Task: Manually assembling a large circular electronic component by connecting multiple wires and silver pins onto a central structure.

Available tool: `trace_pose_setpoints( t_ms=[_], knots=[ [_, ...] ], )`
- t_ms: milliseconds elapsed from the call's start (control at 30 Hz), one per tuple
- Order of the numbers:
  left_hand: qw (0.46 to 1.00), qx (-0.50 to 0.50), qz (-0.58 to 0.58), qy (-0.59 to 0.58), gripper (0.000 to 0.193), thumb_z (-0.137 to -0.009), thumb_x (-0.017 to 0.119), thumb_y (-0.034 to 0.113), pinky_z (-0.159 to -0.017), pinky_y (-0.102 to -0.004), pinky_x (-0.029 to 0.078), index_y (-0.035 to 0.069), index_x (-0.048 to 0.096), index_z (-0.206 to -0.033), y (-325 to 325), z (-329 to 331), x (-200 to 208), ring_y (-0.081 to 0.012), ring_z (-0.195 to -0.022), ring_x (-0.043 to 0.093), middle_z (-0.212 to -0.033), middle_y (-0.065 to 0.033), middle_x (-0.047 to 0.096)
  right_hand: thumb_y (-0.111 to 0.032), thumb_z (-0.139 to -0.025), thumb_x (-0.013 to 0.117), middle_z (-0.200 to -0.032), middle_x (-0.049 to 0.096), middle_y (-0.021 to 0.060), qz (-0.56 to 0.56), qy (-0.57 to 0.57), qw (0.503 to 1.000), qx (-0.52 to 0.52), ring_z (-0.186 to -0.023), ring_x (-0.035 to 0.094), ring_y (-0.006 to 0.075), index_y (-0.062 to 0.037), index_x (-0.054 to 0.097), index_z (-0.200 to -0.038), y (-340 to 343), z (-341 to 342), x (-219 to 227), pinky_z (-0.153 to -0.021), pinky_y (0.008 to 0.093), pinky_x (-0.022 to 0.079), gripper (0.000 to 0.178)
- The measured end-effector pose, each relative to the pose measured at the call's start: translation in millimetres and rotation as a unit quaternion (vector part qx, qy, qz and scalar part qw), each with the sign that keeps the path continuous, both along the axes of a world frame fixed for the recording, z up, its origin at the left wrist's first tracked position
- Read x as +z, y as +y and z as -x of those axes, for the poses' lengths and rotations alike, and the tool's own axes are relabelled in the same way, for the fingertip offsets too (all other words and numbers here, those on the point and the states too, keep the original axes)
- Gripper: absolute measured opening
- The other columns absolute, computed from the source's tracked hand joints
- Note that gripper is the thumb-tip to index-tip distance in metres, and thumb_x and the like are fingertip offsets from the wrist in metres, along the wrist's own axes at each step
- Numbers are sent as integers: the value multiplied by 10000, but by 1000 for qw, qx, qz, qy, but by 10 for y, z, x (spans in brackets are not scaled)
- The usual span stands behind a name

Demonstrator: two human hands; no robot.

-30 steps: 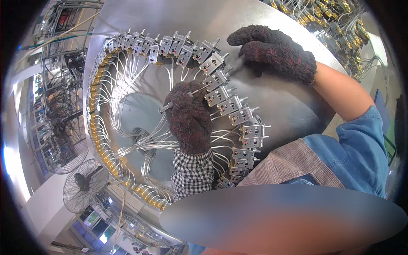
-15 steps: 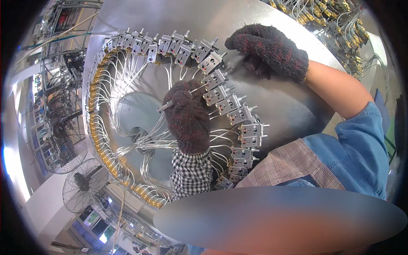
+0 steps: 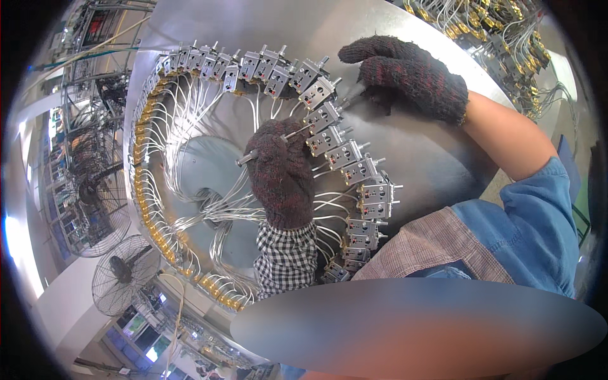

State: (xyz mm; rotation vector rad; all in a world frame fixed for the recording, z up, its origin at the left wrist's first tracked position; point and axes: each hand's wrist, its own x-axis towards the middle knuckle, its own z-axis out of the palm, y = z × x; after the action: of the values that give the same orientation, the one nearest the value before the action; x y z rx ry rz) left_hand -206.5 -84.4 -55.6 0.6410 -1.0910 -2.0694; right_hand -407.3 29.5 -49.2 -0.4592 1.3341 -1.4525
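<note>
The tool (image 3: 247,158) is slim and of grey metal; its thin shank comes out from the closed left hand (image 3: 280,177) and slants up to the right, the tip at or very near a silver block (image 3: 323,116). This block (small, box-shaped, with dark holes) stands in a curved row of similar blocks (image 3: 342,154).

Right hand (image 3: 408,79) more spread again

The left hand (image 3: 282,180) hides the middle of the metal tool (image 3: 296,132) and some white wires (image 3: 240,216). What the right hand (image 3: 415,79) grips, if anything, is unclear. The picture's edge cuts the far-right parts pile (image 3: 500,41); a blurred oval (image 3: 418,326) covers the near side.
</note>
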Motion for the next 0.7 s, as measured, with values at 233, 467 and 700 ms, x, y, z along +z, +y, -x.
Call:
trace_pose_setpoints(
  t_ms=[233,467,700],
  knots=[
    [994,5,-34,-101,263,-910,481,220,-833,-378,489,-3,511,-1046,24,-188,162,-250,-927,566,-989,-133,569,-198,-836,550,-835,594,82,-49,76,995,-35,-681,575,125,-58,513,-1181,261,-61,14,-571,247,486,374],
    [997,33,-43,-51,271,-908,484,231,-826,-387,498,1,505,-1050,127,-194,90,-260,-919,573,-978,-145,569,-205,-846,556,-821,595,74,7,78,996,-42,-661,572,127,-41,522,-1164,325,-270,-59,-577,248,485,360],
    [999,18,-5,-42,287,-886,526,250,-748,-367,514,-29,526,-951,55,-225,-29,-254,-855,585,-919,-171,581,-228,-872,541,-818,603,80,-10,2,1000,-28,-653,573,127,-38,516,-1169,283,-330,43,-566,254,481,353]
  ],
)
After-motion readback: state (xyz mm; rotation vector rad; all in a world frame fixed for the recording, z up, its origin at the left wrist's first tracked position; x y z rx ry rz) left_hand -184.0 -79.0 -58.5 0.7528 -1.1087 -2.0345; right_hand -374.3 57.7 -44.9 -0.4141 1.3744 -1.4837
